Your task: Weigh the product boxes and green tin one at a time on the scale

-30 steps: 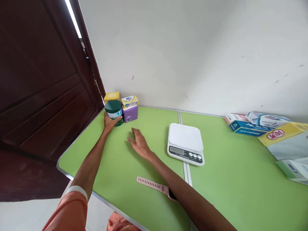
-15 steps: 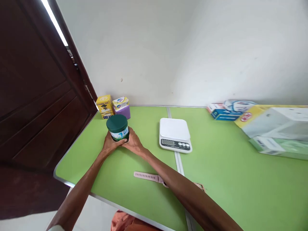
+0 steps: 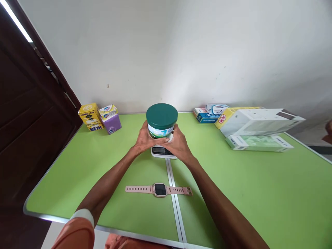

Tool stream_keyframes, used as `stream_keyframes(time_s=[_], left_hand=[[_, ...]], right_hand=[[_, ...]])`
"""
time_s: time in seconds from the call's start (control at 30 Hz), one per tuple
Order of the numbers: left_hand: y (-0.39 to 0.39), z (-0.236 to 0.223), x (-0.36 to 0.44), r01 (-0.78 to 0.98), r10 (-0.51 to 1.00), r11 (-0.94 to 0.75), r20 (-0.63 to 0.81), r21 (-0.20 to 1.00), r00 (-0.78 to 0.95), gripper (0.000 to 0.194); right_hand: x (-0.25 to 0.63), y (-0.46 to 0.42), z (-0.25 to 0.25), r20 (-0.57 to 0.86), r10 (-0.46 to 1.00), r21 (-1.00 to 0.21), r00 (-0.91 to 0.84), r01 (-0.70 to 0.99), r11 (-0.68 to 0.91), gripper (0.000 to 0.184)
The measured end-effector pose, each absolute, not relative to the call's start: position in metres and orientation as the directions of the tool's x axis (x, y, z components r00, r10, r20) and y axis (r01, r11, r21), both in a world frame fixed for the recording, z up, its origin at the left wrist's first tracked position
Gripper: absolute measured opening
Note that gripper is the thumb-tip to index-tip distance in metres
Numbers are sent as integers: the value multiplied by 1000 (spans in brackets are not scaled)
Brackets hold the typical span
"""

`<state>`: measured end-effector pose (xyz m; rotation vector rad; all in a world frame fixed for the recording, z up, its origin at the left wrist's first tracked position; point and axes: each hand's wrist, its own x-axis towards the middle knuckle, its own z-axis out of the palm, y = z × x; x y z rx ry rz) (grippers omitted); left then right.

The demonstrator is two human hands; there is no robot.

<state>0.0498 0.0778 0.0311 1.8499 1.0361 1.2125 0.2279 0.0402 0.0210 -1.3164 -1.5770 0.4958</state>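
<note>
A round tub with a dark green lid [image 3: 162, 121] is held between both my hands above the white kitchen scale [image 3: 162, 151]. My left hand [image 3: 143, 140] wraps its left side and my right hand [image 3: 178, 143] wraps its right side. Only the scale's display edge shows below my fingers; I cannot tell whether the tub rests on the platform. A pink smartwatch [image 3: 159, 190] lies flat on the green table [image 3: 233, 180], nearer to me than the scale.
A yellow box [image 3: 89, 117] and a purple box with a small pack on top [image 3: 111, 119] stand at the back left by a dark wooden door [image 3: 28, 114]. Several cartons [image 3: 255, 128] lie at the back right against the wall.
Both hands carried the green-lidded tub from the back left corner to the middle, over the scale. The view swung right, bringing the watch and cartons into fuller sight.
</note>
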Motion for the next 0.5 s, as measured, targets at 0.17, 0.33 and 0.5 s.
stream_keyframes(time_s=[0.17, 0.33, 0.5], left_hand=[[93, 18, 77, 223, 904, -381, 311, 897, 294, 110], [100, 9, 82, 250, 924, -328, 254, 911, 287, 105], [102, 5, 80, 264, 915, -336, 246, 904, 319, 106]], right_hand=[[255, 45, 14, 359, 926, -774, 116, 592, 226, 86], [261, 52, 6, 307, 947, -783, 99, 592, 192, 87], [265, 55, -3, 293, 953, -815, 79, 542, 206, 94]])
